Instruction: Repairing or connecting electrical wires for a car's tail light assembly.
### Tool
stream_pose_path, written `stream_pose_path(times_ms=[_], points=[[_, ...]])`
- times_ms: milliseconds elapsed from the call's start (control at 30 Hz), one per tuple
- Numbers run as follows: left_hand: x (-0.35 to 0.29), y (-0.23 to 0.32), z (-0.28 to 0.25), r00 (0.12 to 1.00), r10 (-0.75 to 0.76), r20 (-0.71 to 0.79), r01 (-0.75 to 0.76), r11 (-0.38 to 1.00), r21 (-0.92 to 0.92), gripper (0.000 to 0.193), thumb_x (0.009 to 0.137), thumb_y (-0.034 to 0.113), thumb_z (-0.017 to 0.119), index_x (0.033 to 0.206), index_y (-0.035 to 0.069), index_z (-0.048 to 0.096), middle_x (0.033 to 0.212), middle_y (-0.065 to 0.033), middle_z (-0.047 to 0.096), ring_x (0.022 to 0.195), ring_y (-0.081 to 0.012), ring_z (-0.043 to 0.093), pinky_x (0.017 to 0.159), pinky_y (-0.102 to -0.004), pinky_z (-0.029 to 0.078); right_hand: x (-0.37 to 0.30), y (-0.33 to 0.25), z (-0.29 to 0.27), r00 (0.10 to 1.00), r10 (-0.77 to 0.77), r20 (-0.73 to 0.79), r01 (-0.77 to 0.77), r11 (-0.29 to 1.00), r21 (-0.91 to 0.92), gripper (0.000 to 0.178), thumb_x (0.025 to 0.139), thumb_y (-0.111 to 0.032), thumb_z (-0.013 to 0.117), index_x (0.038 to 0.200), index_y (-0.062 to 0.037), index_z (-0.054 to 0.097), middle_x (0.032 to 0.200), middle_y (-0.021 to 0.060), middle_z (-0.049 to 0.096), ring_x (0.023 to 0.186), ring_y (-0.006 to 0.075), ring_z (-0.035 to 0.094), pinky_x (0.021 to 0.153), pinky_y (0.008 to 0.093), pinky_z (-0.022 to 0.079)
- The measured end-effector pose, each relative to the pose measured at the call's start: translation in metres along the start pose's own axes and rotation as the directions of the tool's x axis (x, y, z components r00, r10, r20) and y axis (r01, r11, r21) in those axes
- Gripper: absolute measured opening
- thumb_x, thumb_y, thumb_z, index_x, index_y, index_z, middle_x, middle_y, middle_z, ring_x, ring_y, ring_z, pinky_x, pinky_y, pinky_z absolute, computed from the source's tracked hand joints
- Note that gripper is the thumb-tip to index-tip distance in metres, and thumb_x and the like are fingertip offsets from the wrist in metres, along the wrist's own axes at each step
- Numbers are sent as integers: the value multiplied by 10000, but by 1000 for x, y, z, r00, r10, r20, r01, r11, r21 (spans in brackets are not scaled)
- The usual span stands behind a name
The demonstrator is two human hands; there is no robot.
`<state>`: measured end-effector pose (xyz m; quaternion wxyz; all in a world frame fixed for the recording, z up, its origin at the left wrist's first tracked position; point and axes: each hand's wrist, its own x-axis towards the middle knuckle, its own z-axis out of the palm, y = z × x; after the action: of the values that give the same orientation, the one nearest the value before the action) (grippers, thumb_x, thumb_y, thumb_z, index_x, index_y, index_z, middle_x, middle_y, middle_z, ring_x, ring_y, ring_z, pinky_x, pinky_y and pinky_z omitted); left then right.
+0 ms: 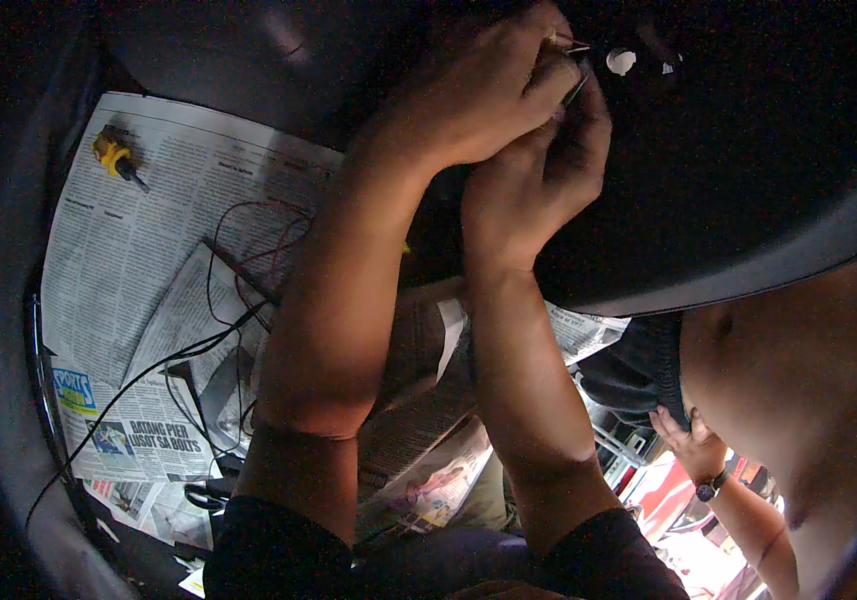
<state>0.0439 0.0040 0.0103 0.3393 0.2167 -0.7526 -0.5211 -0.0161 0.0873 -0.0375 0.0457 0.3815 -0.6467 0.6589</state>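
Observation:
At the top centre both hands are raised close together against a dark, shadowed panel [738,190]. My left hand [483,95] is closed, with finger and thumb pinched near a thin, shiny piece [576,47] that pokes out past the fingertips. Just below and to the right, my right hand [538,190] is closed too, its fingers reaching up to a narrow metallic sliver [576,92] beside the left thumb. Shadow and fingers hide what kind of thing these are. A small white round piece [620,62] sits on the dark panel right of the fingertips.
Newspaper sheets [178,220] lie spread on the left, bearing a stubby yellow-handled screwdriver [118,155], a black cable [193,348] and thin red wires [278,240]. A curved panel edge [728,295] runs along the right. Another person's hand [693,445], wearing a watch, rests at their waist.

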Motion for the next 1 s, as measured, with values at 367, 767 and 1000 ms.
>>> stream_pose_path(times_ms=[367,767,1000], points=[[0,-14,1,990,136,-28,-134,990,45,263,942,156,696,1147,18,609,1030,-178,713,983,-312,718,857,-420,569,-1,8,3,997,75,30,-77,996,47,304,1077,-103,531,1309,91,566,1218,189,676,1077,254,661,980,366,526],[3,3,-6,1000,-12,23,13,999,-45,214,923,121,695,1097,20,623,965,-155,703,890,-264,712,796,-375,568,4,12,9,989,146,2,-143,968,207,283,1055,-146,627,1275,19,562,1197,83,659,1062,132,632,926,275,527],[2,1,-11,998,62,27,-59,993,-101,201,917,124,698,1070,16,627,925,-152,705,844,-253,710,745,-373,560,7,20,9,990,134,50,-143,950,279,312,1044,-165,647,1281,-6,520,1185,67,649,1068,119,619,934,277,520]])
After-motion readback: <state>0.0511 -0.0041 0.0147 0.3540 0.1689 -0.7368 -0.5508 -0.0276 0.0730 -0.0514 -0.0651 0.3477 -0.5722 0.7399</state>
